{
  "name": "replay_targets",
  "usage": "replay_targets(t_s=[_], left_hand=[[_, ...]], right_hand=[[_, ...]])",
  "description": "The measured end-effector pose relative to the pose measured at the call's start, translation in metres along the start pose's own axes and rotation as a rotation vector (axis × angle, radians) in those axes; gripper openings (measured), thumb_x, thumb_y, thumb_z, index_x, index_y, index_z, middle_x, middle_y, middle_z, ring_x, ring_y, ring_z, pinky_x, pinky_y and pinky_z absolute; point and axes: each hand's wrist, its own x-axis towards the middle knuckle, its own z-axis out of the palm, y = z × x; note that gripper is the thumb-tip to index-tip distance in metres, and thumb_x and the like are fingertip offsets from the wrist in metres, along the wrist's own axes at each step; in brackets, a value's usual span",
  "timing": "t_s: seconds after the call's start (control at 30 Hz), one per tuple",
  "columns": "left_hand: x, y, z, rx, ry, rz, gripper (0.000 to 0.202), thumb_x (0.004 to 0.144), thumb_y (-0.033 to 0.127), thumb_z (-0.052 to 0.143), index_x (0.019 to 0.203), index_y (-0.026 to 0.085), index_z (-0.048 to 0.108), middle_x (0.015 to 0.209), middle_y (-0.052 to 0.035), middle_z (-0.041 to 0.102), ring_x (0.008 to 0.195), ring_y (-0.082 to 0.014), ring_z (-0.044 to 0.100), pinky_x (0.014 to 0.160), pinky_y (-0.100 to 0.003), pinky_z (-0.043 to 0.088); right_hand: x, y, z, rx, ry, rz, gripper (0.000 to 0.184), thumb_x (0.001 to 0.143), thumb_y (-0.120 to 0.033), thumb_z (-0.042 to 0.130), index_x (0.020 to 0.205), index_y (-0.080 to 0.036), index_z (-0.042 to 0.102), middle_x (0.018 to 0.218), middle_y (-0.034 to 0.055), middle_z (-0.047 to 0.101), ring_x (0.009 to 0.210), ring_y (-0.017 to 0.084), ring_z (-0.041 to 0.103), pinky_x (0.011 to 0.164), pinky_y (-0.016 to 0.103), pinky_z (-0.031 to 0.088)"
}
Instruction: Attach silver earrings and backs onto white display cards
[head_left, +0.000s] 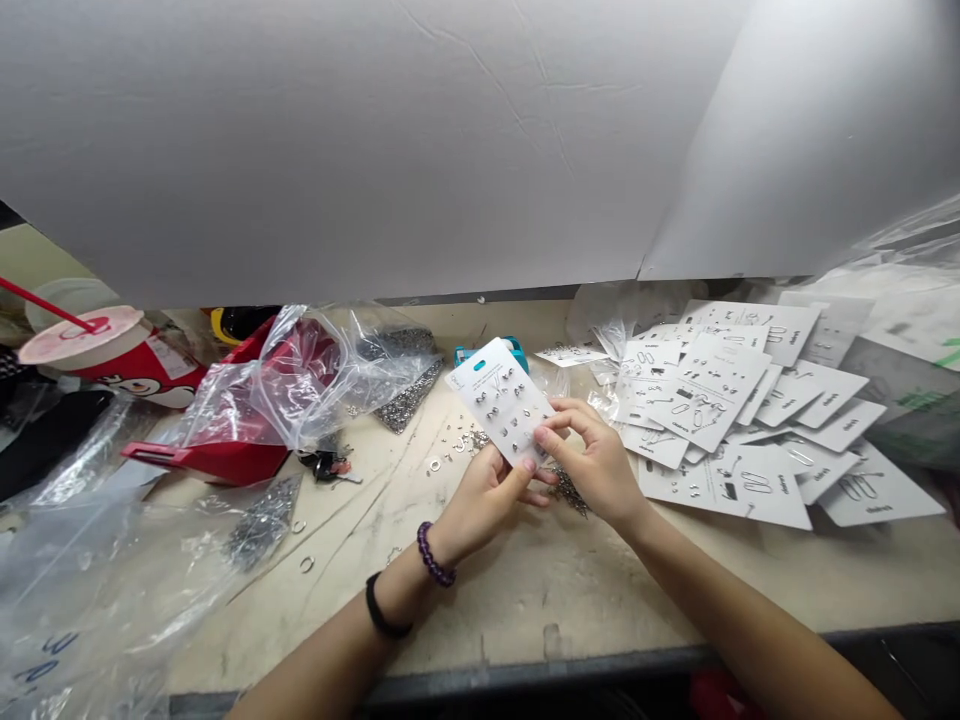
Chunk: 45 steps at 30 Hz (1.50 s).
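A white earring card (498, 408) with several small metal earrings on its face is held up, tilted, over the middle of the table. My left hand (491, 492) grips its lower edge, the thumb on the front and the fingers behind. On the card's lower right edge, my right hand (589, 455) presses thumb and index finger near an earring; whether it holds a tiny part there I cannot make out. Loose small metal pieces (469, 440) lie on the table just left of the card. Beneath my hands is a dark pile of small metal parts (570, 490).
Many filled jewellery cards (720, 400) are heaped at the right. To the left sit a red scoop (232, 460), clear plastic bags (315, 390) of metal parts, keys (330, 465) and a red cup (120, 355) with a straw. A turquoise object (517, 350) stands behind the card.
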Motion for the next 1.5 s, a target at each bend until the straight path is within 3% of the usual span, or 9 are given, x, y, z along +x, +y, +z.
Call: replay_targets(t_s=[0.37, 0.57, 0.67, 0.77, 0.87, 1.03, 1.2, 1.37, 1.5], left_hand=[[0.001, -0.006, 0.005, 0.026, 0.100, -0.001, 0.046, 0.079, 0.046, 0.049, 0.111, 0.014, 0.050, 0.108, -0.0115, 0.060, 0.075, -0.0188, 0.063, 0.053, -0.027, 0.054], [0.004, -0.014, 0.001, 0.127, 0.166, 0.006, 0.039, 0.082, 0.044, 0.044, 0.104, 0.013, 0.051, 0.084, -0.0077, 0.067, 0.070, -0.0201, 0.064, 0.060, -0.032, 0.054], [0.003, -0.013, -0.001, 0.161, 0.181, -0.040, 0.037, 0.084, 0.043, 0.041, 0.106, 0.014, 0.050, 0.069, -0.0048, 0.066, 0.065, -0.0204, 0.065, 0.061, -0.033, 0.054], [0.003, -0.010, -0.003, 0.120, 0.182, -0.074, 0.034, 0.085, 0.039, 0.041, 0.107, 0.015, 0.049, 0.073, -0.0050, 0.067, 0.061, -0.0183, 0.064, 0.059, -0.031, 0.054], [0.004, -0.008, -0.004, 0.034, 0.168, -0.070, 0.033, 0.084, 0.038, 0.045, 0.105, 0.013, 0.050, 0.080, -0.0068, 0.067, 0.060, -0.0160, 0.063, 0.054, -0.027, 0.053], [0.003, -0.005, -0.008, -0.045, 0.159, -0.013, 0.040, 0.078, 0.042, 0.053, 0.103, 0.011, 0.053, 0.083, -0.0080, 0.066, 0.057, -0.0138, 0.062, 0.046, -0.023, 0.051], [0.001, -0.005, -0.009, -0.030, 0.184, 0.034, 0.043, 0.074, 0.046, 0.055, 0.098, 0.009, 0.055, 0.072, -0.0060, 0.065, 0.051, -0.0127, 0.059, 0.042, -0.022, 0.050], [0.002, -0.008, -0.010, 0.026, 0.237, 0.014, 0.039, 0.073, 0.047, 0.056, 0.085, 0.009, 0.057, 0.047, 0.0009, 0.056, 0.039, -0.0091, 0.051, 0.037, -0.018, 0.043], [0.004, -0.009, -0.012, 0.052, 0.238, 0.054, 0.036, 0.072, 0.045, 0.060, 0.080, 0.009, 0.060, 0.052, -0.0001, 0.058, 0.040, -0.0066, 0.050, 0.039, -0.016, 0.041]], right_hand=[[-0.008, 0.002, 0.011, -0.060, 0.052, -0.060, 0.009, 0.075, -0.027, 0.059, 0.068, -0.021, 0.058, 0.094, 0.0040, 0.059, 0.093, 0.020, 0.053, 0.081, 0.033, 0.041], [-0.006, 0.001, 0.010, -0.161, 0.042, -0.097, 0.021, 0.073, -0.028, 0.060, 0.057, -0.021, 0.048, 0.082, 0.0032, 0.057, 0.086, 0.021, 0.052, 0.077, 0.034, 0.039], [0.000, 0.000, 0.003, -0.106, -0.027, -0.015, 0.029, 0.075, -0.032, 0.057, 0.056, -0.021, 0.039, 0.071, 0.0006, 0.053, 0.072, 0.018, 0.051, 0.068, 0.032, 0.040], [0.006, 0.002, -0.004, 0.098, -0.161, 0.130, 0.022, 0.076, -0.037, 0.056, 0.067, -0.020, 0.044, 0.066, -0.0023, 0.049, 0.060, 0.014, 0.048, 0.057, 0.028, 0.040], [0.009, 0.004, -0.008, 0.255, -0.238, 0.189, 0.022, 0.073, -0.035, 0.060, 0.084, -0.018, 0.050, 0.076, 0.0001, 0.054, 0.070, 0.014, 0.053, 0.064, 0.029, 0.043], [0.008, 0.003, -0.009, 0.375, -0.350, 0.209, 0.043, 0.075, -0.033, 0.062, 0.110, -0.019, 0.044, 0.080, 0.0014, 0.059, 0.078, 0.016, 0.058, 0.072, 0.032, 0.045], [0.005, 0.002, -0.004, 0.418, -0.357, 0.188, 0.034, 0.076, -0.028, 0.061, 0.106, -0.019, 0.049, 0.086, 0.0032, 0.062, 0.084, 0.017, 0.059, 0.077, 0.034, 0.046], [0.002, -0.001, 0.000, 0.440, -0.340, 0.188, 0.029, 0.075, -0.026, 0.062, 0.100, -0.018, 0.051, 0.088, 0.0038, 0.063, 0.086, 0.017, 0.059, 0.079, 0.034, 0.047], [0.000, -0.003, 0.001, 0.411, -0.331, 0.185, 0.028, 0.074, -0.026, 0.062, 0.099, -0.018, 0.052, 0.087, 0.0039, 0.062, 0.085, 0.018, 0.060, 0.077, 0.033, 0.047]])
